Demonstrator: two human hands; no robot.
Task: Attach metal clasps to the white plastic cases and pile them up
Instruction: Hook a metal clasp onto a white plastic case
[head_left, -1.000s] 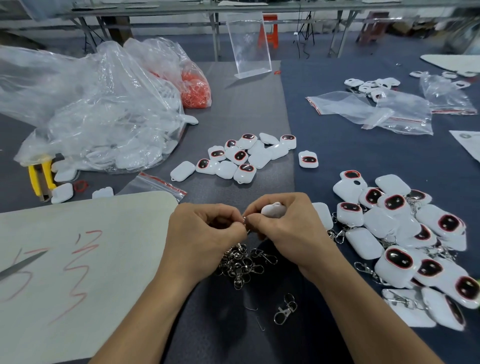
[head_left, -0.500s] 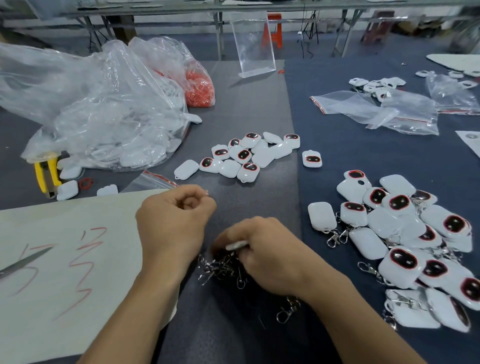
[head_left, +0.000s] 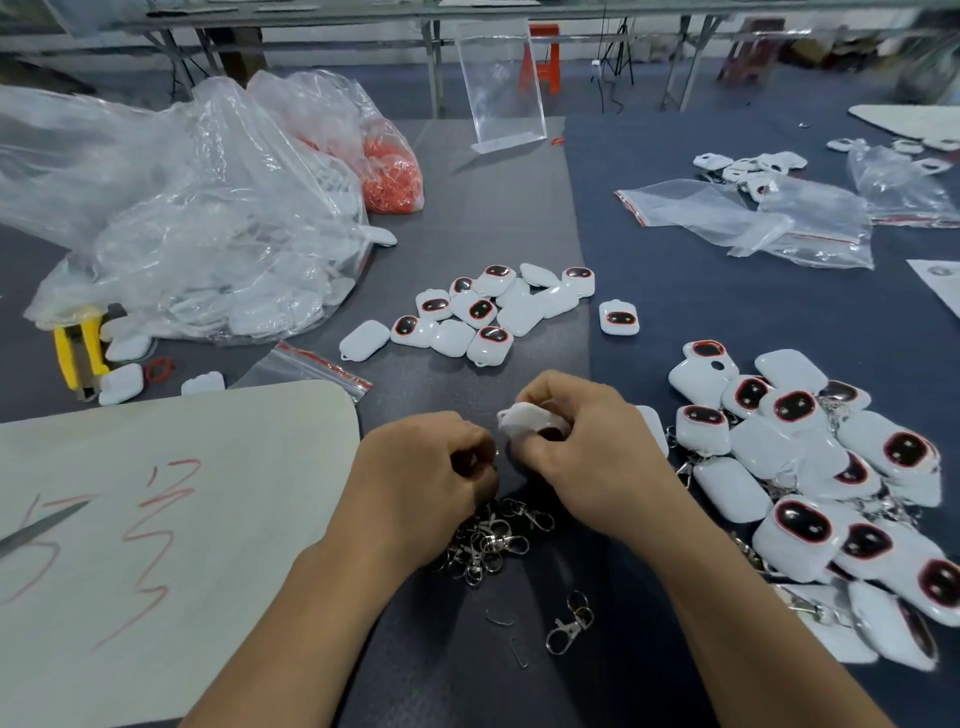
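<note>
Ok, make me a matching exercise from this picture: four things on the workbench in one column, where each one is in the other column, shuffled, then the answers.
Things
1. white case
2. heap of metal clasps
3. yellow-handled tool
4. clear stand

Places
A. upright at the far end of the table
B. far left, beside the big plastic bag
C. gripped in the right hand
D. on the table, partly under the left hand

Pairs: 1-C, 2-D, 3-B, 4-A
</note>
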